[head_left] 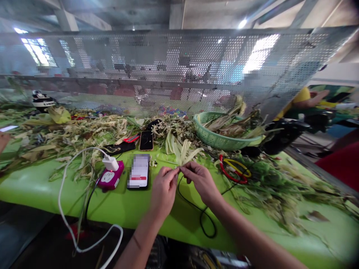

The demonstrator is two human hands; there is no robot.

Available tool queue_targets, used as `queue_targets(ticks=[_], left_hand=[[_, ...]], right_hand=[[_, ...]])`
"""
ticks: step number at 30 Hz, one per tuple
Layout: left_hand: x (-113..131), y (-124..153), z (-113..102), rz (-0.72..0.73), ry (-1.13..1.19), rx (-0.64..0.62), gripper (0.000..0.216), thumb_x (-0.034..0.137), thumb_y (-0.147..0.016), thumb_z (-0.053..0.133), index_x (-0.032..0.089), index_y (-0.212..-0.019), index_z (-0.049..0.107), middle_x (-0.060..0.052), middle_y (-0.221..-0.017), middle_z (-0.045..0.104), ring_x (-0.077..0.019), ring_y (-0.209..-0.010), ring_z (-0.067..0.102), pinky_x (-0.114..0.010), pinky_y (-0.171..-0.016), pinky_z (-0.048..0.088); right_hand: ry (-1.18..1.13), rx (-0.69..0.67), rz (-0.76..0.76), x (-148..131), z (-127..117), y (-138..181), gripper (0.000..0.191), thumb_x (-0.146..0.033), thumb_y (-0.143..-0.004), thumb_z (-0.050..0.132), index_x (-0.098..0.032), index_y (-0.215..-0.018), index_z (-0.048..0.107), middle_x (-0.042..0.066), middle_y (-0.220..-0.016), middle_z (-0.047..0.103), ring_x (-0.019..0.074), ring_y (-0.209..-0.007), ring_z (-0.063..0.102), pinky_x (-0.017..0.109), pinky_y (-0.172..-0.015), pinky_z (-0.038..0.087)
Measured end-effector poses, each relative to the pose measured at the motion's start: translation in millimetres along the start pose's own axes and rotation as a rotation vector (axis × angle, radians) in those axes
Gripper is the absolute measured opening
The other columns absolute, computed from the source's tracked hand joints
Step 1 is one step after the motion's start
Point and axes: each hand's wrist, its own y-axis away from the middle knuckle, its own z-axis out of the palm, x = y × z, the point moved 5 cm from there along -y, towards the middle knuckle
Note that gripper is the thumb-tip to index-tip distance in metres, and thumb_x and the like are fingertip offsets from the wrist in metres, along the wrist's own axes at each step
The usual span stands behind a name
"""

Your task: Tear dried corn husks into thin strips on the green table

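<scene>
While left hand (165,188) and right hand (201,181) pinch close together, pale leaf bunch (179,151) stands up just past them, near front edge of surface (112,203), about halfway along. Both hold bottom of bunch. Bottom gathered, tops loose and spread out. Looks part made; cannot tell if bottom is tied. Plenty lies loose: dry leaf heap (103,129) along back edge, more leaves in green basket (218,142) near back right corner, stringy green pile (275,190) toward right edge.

On the smooth green table (33,188) we have the magenta boxy power socket (116,179), rectangular lit phone (140,170) just right; pale leafy husk bundle (181,154) further right, round green plastic basket (209,138) behind right, perforated grey metal screen (157,89) beyond.
</scene>
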Motion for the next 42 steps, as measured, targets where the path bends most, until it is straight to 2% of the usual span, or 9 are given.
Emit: queue_targets(ticks=[6, 11, 17, 22, 25, 28, 36, 39, 42], left_hand=[[-6, -5, -6, -0.103, 0.203, -0.009, 0.024, 0.021, -0.087, 0.049, 0.019, -0.101, 0.068, -0.008, -0.093, 0.063, -0.0185, -0.087, 0.059, -0.031, -0.081, 0.047], [-14, -5, -7, -0.151, 0.16, 0.044, 0.017, 0.022, -0.083, 0.055, 0.018, -0.091, 0.069, -0.008, -0.09, 0.065, -0.0184, -0.085, 0.06, -0.03, -0.078, 0.046], [-20, -3, -10, -0.253, 0.106, 0.062, 0.014, 0.031, -0.082, 0.056, 0.017, -0.081, 0.061, -0.004, -0.079, 0.061, -0.0162, -0.075, 0.056, -0.027, -0.068, 0.043], [-20, -3, -9, -0.366, 0.419, 0.023, 0.018, 0.035, -0.08, 0.06, 0.017, -0.081, 0.057, 0.0, -0.074, 0.057, -0.0122, -0.069, 0.052, -0.023, -0.064, 0.042], [-18, -4, -7, -0.368, 0.602, 0.04, 0.017, 0.031, -0.075, 0.066, 0.017, -0.075, 0.056, -0.001, -0.084, 0.059, -0.0107, -0.072, 0.053, -0.022, -0.067, 0.042], [-16, -4, -5, -0.365, 0.687, 0.022, 0.018, 0.03, -0.073, 0.067, 0.016, -0.072, 0.056, -0.003, -0.089, 0.062, -0.0108, -0.073, 0.055, -0.023, -0.068, 0.043], [-29, -3, -1, -0.385, 0.564, 0.057, 0.023, 0.037, -0.075, 0.065, 0.017, -0.079, 0.055, -0.001, -0.07, 0.061, -0.0131, -0.067, 0.057, -0.024, -0.064, 0.044], [-37, -2, 0, -0.394, 0.463, 0.063, 0.024, 0.038, -0.076, 0.064, 0.017, -0.079, 0.054, 0.0, -0.069, 0.06, -0.0131, -0.065, 0.056, -0.023, -0.061, 0.042], [-39, -2, 2, -0.378, 0.359, 0.0, 0.023, 0.038, -0.076, 0.063, 0.017, -0.079, 0.054, -0.001, -0.07, 0.061, -0.0138, -0.066, 0.057, -0.024, -0.062, 0.042]], right_hand=[[-0.007, -0.056, 0.015, -1, 2, 0, 0.022, -0.036, -0.077, 0.061, -0.016, -0.069, 0.057, -0.003, -0.059, 0.047, 0.0086, -0.052, 0.04, 0.022, -0.048, 0.034], [-0.027, -0.073, -0.003, -1, 5, 1, 0.019, -0.034, -0.077, 0.061, -0.016, -0.071, 0.058, -0.003, -0.06, 0.047, 0.0091, -0.054, 0.041, 0.022, -0.049, 0.034], [-0.046, -0.08, 0.002, -2, 5, 2, 0.017, -0.032, -0.076, 0.062, -0.016, -0.07, 0.056, -0.004, -0.061, 0.046, 0.0092, -0.055, 0.041, 0.021, -0.05, 0.035], [-0.001, -0.106, 0.037, 0, 9, 3, 0.016, -0.03, -0.075, 0.061, -0.016, -0.069, 0.056, -0.004, -0.059, 0.044, 0.0087, -0.053, 0.039, 0.021, -0.049, 0.036], [0.016, -0.127, 0.071, 2, 13, 5, 0.015, -0.029, -0.075, 0.06, -0.016, -0.07, 0.056, -0.004, -0.059, 0.044, 0.0087, -0.053, 0.039, 0.021, -0.048, 0.036], [0.017, -0.137, 0.092, 4, 16, 6, 0.013, -0.028, -0.074, 0.059, -0.016, -0.068, 0.056, -0.004, -0.059, 0.045, 0.0086, -0.053, 0.039, 0.02, -0.048, 0.036], [0.063, -0.198, 0.11, 13, 19, 6, 0.028, -0.043, -0.074, 0.061, -0.016, -0.069, 0.055, -0.006, -0.055, 0.041, 0.0084, -0.05, 0.037, 0.021, -0.047, 0.032], [0.15, -0.283, 0.12, 16, 18, 3, 0.022, -0.036, -0.074, 0.061, -0.015, -0.073, 0.059, -0.004, -0.057, 0.046, 0.0084, -0.05, 0.039, 0.021, -0.047, 0.03], [0.258, -0.313, 0.109, 12, 10, 1, 0.012, -0.023, -0.071, 0.059, -0.015, -0.078, 0.063, -0.002, -0.063, 0.054, 0.0089, -0.054, 0.042, 0.021, -0.049, 0.031]])
